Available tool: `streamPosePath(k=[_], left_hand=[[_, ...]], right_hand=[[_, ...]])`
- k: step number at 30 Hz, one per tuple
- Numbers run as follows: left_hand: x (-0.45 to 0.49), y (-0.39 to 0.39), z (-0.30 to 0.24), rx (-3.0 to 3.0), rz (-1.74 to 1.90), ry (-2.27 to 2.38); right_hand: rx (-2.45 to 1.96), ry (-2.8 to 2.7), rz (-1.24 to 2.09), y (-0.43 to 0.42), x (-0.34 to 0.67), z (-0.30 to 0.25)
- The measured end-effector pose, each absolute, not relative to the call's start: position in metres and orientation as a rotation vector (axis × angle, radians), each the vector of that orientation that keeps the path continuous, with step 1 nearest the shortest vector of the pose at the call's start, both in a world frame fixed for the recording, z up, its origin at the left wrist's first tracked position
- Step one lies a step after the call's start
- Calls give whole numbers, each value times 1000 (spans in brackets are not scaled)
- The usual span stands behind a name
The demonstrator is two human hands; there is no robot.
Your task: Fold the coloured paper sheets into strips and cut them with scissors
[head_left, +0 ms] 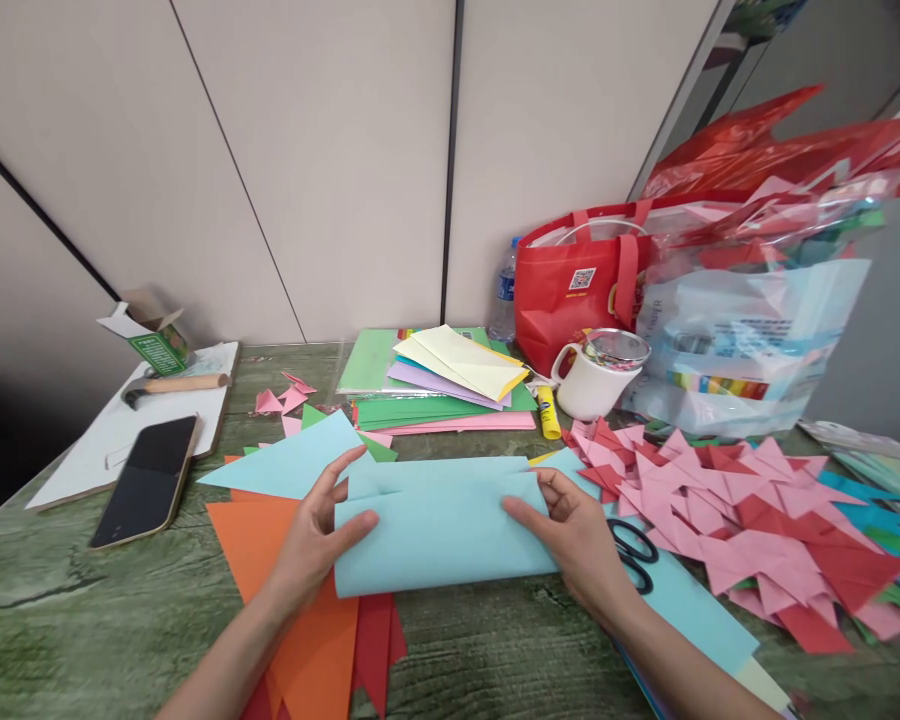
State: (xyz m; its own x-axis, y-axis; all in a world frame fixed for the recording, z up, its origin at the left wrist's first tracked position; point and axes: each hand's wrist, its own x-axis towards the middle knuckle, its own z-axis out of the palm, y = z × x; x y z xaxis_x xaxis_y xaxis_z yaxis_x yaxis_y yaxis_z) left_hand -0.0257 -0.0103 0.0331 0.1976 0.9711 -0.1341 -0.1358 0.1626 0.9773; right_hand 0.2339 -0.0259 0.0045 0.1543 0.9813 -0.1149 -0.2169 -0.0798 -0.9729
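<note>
Light-blue paper sheet [442, 535], bent over on itself, held by both ends at the centre of the frame.
Fingers of the left hand [311, 545] are closed to the paper's thickness at its left end, thumb on the front face; the right hand [581, 535] pinches the right end likewise. Just beside the left hand lie a light-blue paper triangle [292, 460] and orange paper [251, 545]; near the right wrist, black-handled scissors [648, 559]. Beyond, pink and red folded paper pieces [765, 500] heap up at the right of the frame, a yellow glue stick [548, 412] and white mug [596, 385] stand right of upper centre, and a smartphone [146, 485] and hammer [187, 383] lie at the left.
</note>
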Motion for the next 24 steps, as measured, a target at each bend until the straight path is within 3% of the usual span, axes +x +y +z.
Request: streamPosePath(k=[17,24], left_hand=[[-22,-9,30,1148,1056,1356],[-19,-9,30,1107,997,1314]], right_hand=[[-1237,-998,1309,-25,240,5],[-1411,-1044,1113,-23,242,5]])
